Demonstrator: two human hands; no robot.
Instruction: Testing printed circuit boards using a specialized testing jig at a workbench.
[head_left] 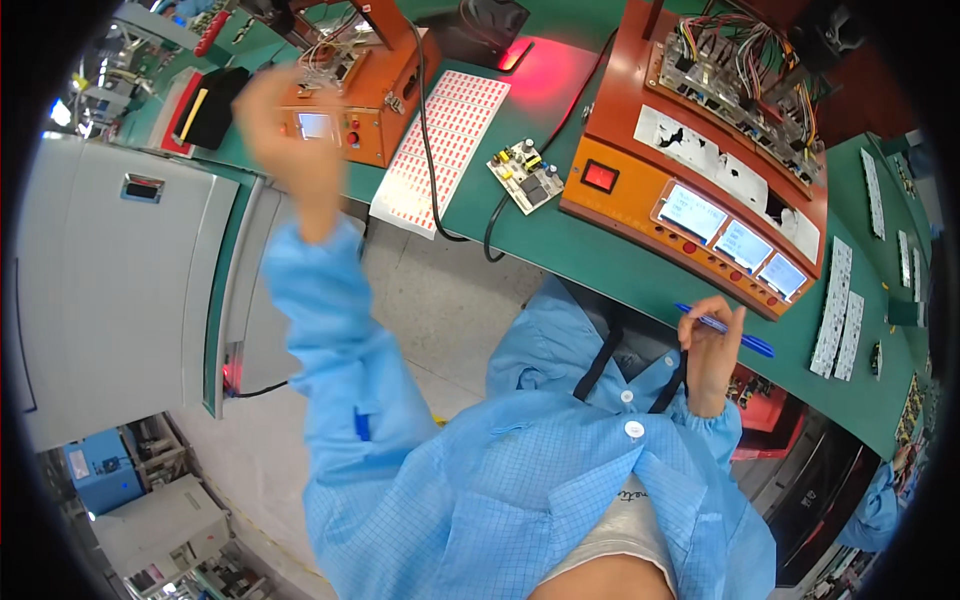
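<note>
My right hand is closed around a blue pen at the table's front edge, just below the large orange test box. My left hand is raised at the left, in front of the small orange test box. Motion smears its fingers, so what they hold, if anything, does not show. Between the two boxes lies a circuit board with black, white and yellow parts. To the left of the board, a white sheet with rows of red labels hangs slightly over the table edge.
Black cables cross the label sheet and table edge. Narrow strips of boards lie on the green table at the right. A grey cabinet stands at the left. A red bin sits under the table. Another person's blue sleeve shows far right.
</note>
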